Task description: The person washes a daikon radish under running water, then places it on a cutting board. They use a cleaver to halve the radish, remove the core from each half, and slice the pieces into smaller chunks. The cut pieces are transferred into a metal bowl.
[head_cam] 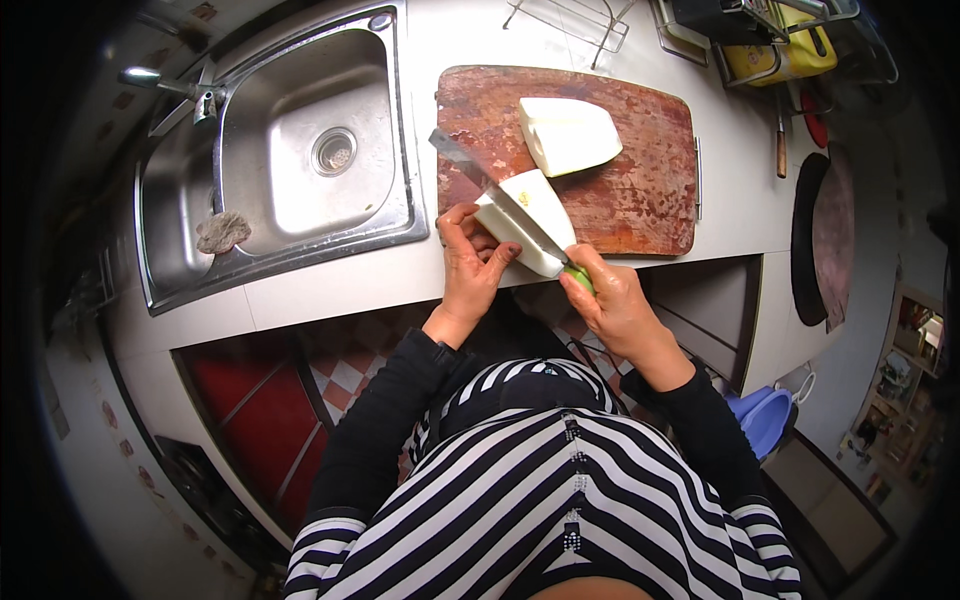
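My right hand (pixel 622 307) grips the green handle of a kitchen knife (pixel 525 214). Its blade runs up and to the left, lying across a pale, peeled vegetable piece (pixel 536 195) at the front of a worn wooden cutting board (pixel 637 214). How deep the edge sits in the flesh I cannot tell. My left hand (pixel 472 262) holds this piece at its near left side, thumb in front and fingers curled behind. Just beyond it on the board rests a second pale chunk (pixel 570 135), with a flat cut end facing left.
A steel double sink (pixel 409 187) is set in the white counter left of the board, and a grey scouring pad (pixel 223 231) lies on its divider. Behind stands a wire rack (pixel 577 22). A yellow container (pixel 780 56) is at the far right. A counter edge (pixel 337 309) runs before me.
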`<state>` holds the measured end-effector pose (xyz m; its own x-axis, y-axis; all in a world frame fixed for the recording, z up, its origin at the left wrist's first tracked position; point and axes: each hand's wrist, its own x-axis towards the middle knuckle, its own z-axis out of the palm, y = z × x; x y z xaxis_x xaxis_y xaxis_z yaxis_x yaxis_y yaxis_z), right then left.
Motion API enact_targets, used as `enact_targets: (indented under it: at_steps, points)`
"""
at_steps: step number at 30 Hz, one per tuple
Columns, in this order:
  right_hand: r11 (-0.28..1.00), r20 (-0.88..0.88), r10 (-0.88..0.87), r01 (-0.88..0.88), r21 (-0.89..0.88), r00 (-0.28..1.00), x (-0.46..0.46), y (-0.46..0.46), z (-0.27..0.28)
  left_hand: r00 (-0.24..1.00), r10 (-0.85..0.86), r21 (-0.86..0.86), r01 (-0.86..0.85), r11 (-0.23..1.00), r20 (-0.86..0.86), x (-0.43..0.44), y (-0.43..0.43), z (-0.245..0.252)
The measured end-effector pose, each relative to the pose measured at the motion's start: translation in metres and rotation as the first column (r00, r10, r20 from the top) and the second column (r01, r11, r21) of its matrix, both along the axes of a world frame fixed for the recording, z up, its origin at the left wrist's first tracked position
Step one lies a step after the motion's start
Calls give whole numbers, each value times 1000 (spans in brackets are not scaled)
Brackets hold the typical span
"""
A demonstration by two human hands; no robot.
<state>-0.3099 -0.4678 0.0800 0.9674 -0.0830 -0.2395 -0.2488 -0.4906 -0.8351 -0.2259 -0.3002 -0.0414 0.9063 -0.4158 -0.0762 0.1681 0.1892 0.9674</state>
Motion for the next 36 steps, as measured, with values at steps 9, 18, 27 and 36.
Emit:
enact_targets:
  at_steps: [9, 18, 27, 36]
  points:
    - [995, 76, 60, -54, -86, 995, 2, 10, -14, 999, 4, 44, -6, 999, 46, -4, 2, -4]
    - [986, 56, 93, -83, -146, 994, 14, 19, -17, 997, 37, 4, -37, 999, 71, -5, 4, -12]
    - [980, 55, 42, -30, -195, 998, 24, 15, -26, 999, 24, 96, -27, 995, 38, -6, 0, -8]
    - [998, 17, -36, 37, -43, 999, 20, 0, -17, 996, 11, 350, 20, 937, -85, 14, -17, 19]
